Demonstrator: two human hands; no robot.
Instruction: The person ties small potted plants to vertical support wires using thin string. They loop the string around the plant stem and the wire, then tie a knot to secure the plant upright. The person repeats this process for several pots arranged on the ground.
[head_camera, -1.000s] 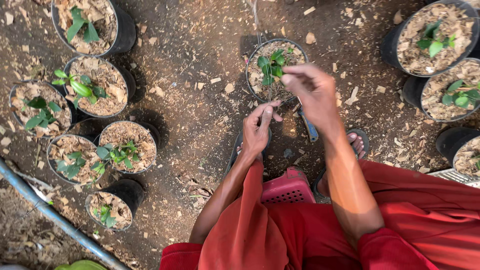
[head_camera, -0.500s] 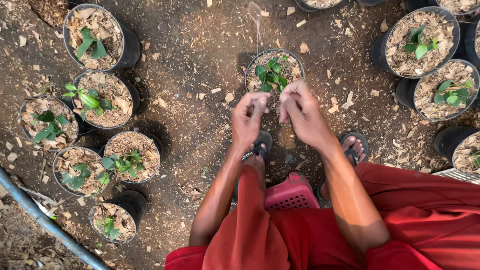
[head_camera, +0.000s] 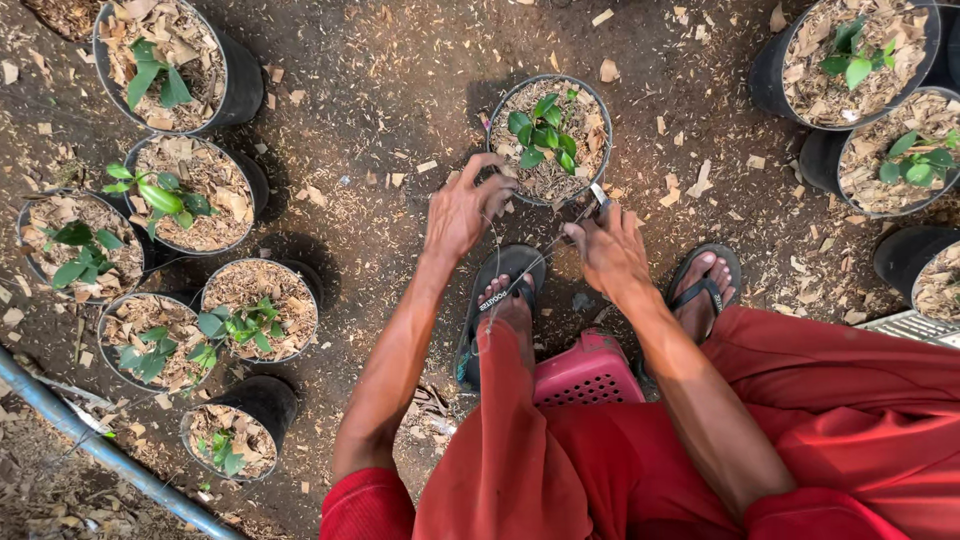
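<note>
At the frame's centre, the left hand pinches a thin wire beside the seedling pot; the right hand grips small pliers, fingers closed, at the pot's rim.

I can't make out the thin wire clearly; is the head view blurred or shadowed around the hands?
Head view: even daylight, no glare; left hand and right hand sharp; pot casts a soft shadow to its left; the thin wire is faint against the dark sandal.
</note>
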